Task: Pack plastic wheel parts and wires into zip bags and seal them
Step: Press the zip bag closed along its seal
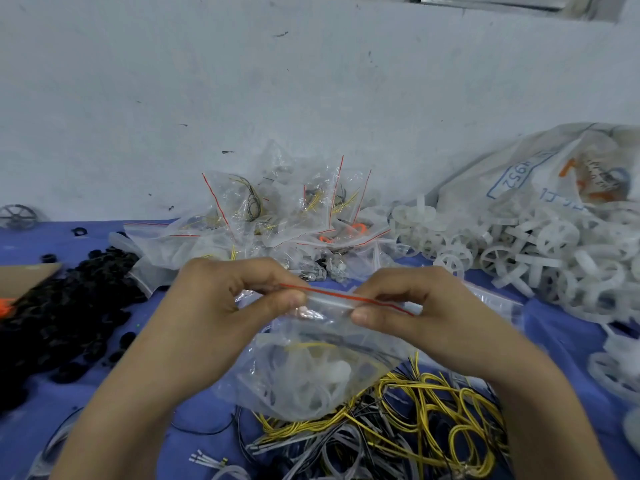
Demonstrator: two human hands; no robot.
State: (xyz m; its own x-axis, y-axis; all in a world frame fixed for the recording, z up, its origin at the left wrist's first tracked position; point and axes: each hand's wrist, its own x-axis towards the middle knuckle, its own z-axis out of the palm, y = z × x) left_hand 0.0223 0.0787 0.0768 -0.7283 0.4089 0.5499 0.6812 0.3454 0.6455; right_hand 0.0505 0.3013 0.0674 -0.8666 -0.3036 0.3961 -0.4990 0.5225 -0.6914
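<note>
- Many black rings [69, 306] lie heaped at the left on the blue table [31, 244].
- Left hand [221, 306], fingers curled, pinches the red-lined top strip of a clear zip bag [311, 372].
- That bag hangs between both hands, holding white wheel parts and wires.
- Filled bags [284, 216] are piled behind it against the wall.
- Right hand [415, 306] pinches the strip's other end.
- Loose yellow and black wires [415, 420] lie below the bag.
- White wheels [519, 251] are piled at the right beside a large sack [540, 174].
</note>
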